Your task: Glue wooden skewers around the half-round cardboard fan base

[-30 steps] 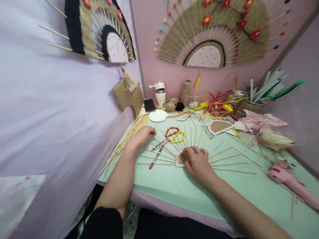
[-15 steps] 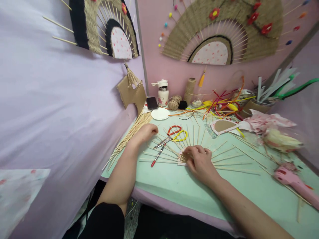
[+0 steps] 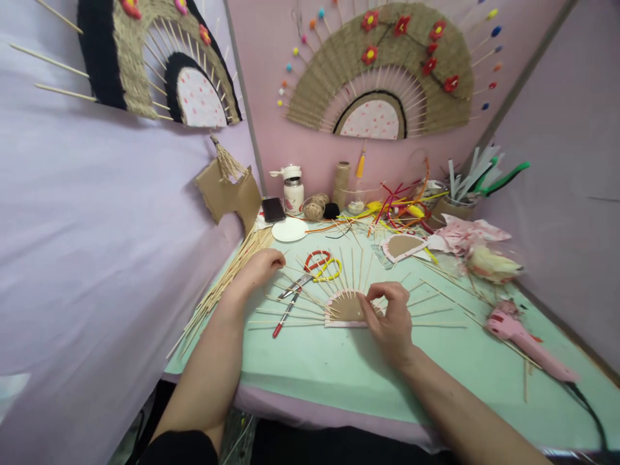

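A half-round cardboard piece (image 3: 345, 309) lies on the green table (image 3: 334, 368) with several thin wooden sticks (image 3: 431, 313) fanned out from it. My right hand (image 3: 389, 315) rests at its right edge, fingertips pinched together on a stick there. Further left, my left hand (image 3: 261, 266) lies with fingers curled over the sticks, beside the loose bundle of sticks (image 3: 227, 278) along the table's left edge. Scissors with red and yellow handles (image 3: 317, 268) and a red-tipped pen (image 3: 285, 313) lie between the hands.
A pink glue gun (image 3: 523, 339) lies at the right. Twine balls (image 3: 314, 208), a spool (image 3: 342, 183), a white bottle (image 3: 292, 188), a phone (image 3: 272, 209), coloured pipe cleaners (image 3: 402, 206) and a cup of tools (image 3: 460, 194) crowd the back. Finished fans (image 3: 387, 71) hang on the walls.
My right hand has slid right off the cardboard half-circle, uncovering it, and now pinches at its right edge. The left hand has stayed put. The view shifted.
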Demonstrator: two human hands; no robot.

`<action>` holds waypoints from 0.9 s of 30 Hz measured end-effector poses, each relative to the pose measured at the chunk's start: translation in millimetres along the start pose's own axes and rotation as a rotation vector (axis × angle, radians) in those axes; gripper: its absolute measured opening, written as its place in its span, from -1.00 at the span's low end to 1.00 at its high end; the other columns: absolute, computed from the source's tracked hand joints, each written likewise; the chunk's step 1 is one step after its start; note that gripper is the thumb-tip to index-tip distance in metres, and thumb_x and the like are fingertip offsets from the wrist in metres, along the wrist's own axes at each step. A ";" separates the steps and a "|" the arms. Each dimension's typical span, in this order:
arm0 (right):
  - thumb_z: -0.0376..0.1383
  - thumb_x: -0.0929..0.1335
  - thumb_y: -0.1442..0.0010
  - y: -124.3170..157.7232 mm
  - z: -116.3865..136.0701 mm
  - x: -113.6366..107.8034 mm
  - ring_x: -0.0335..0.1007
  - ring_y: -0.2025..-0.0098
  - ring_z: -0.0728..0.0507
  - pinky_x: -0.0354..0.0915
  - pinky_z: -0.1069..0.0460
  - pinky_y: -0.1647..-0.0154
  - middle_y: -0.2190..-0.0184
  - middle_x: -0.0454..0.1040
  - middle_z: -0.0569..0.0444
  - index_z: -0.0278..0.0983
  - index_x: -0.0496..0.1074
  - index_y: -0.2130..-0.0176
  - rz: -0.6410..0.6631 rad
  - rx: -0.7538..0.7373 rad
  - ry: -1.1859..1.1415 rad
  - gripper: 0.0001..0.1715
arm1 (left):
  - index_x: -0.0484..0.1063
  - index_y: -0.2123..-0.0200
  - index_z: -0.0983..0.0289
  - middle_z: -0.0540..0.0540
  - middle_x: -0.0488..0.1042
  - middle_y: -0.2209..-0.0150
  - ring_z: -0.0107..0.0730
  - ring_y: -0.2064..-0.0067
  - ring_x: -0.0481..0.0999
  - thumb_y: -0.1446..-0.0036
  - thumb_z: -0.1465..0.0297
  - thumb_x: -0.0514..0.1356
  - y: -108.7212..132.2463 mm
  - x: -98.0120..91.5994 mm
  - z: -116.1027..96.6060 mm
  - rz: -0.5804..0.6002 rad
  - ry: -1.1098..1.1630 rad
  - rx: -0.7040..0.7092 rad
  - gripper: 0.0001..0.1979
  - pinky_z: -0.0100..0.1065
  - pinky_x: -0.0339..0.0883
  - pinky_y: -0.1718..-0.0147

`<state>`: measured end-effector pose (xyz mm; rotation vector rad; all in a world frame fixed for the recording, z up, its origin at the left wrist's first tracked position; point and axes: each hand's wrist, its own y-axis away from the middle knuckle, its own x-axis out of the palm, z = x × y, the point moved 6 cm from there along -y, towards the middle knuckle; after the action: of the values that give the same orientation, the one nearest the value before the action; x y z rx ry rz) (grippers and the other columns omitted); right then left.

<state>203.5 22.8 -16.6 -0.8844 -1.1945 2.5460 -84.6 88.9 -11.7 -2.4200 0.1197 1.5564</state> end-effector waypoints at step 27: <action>-0.22 0.28 -0.30 -11.9 -15.2 8.9 0.43 0.32 -0.11 0.22 -0.05 0.18 0.42 0.55 0.08 -0.20 0.45 0.39 0.222 0.123 -0.089 -0.75 | 0.55 0.40 0.21 0.13 0.57 0.36 -0.26 0.26 0.46 -0.16 0.29 0.15 -6.7 3.7 -29.9 -0.067 0.136 0.223 -0.79 -0.27 0.28 0.19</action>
<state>204.4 43.9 -19.1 -0.9309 -0.9989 2.8274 -55.3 87.9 -2.2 -2.3267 0.2231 1.2768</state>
